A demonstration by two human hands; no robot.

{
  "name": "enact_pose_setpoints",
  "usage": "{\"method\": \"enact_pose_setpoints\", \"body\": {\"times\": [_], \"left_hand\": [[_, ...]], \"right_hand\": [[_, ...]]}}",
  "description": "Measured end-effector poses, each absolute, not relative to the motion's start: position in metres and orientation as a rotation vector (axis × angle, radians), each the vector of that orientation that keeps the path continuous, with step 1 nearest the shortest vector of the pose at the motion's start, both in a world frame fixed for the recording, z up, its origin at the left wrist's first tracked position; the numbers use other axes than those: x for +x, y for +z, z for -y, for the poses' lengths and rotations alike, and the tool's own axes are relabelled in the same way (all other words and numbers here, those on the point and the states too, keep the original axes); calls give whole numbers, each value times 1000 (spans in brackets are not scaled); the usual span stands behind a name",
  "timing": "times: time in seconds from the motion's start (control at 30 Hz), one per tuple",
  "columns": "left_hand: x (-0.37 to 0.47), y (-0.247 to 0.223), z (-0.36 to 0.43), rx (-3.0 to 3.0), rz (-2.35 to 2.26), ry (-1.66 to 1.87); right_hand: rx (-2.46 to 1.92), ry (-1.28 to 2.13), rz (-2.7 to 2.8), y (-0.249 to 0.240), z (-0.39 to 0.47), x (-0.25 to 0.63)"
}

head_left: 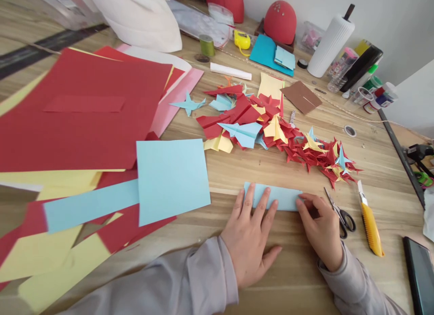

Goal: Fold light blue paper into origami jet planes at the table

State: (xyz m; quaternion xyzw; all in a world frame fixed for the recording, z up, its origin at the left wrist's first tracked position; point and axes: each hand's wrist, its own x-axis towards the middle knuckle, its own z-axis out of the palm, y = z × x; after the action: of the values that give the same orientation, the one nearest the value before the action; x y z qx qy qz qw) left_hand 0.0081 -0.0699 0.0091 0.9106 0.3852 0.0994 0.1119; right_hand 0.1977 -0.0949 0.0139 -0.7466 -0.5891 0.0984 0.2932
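Observation:
A narrow folded strip of light blue paper lies flat on the wooden table in front of me. My left hand rests on its left part with the fingers spread and the palm down. At the strip's right end, my right hand pinches the edge between thumb and bent forefinger. To the left, a light blue paper square lies over a long blue strip and coloured sheets. Close by my right hand are black-handled scissors, partly hidden, and a yellow utility knife with its blade out.
Beyond my hands spreads a heap of folded paper planes and stars. Large red sheets cover the left side. A phone lies at the right edge. Bottles, a tape measure and a tape roll stand farther back.

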Motion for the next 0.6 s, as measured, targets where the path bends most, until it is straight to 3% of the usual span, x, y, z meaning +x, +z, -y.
{"method": "enact_pose_setpoints", "body": {"times": [0.6], "left_hand": [[10, 12, 71, 2667, -1118, 157]], "right_hand": [[-1961, 223, 1629, 10, 99, 201]]}}
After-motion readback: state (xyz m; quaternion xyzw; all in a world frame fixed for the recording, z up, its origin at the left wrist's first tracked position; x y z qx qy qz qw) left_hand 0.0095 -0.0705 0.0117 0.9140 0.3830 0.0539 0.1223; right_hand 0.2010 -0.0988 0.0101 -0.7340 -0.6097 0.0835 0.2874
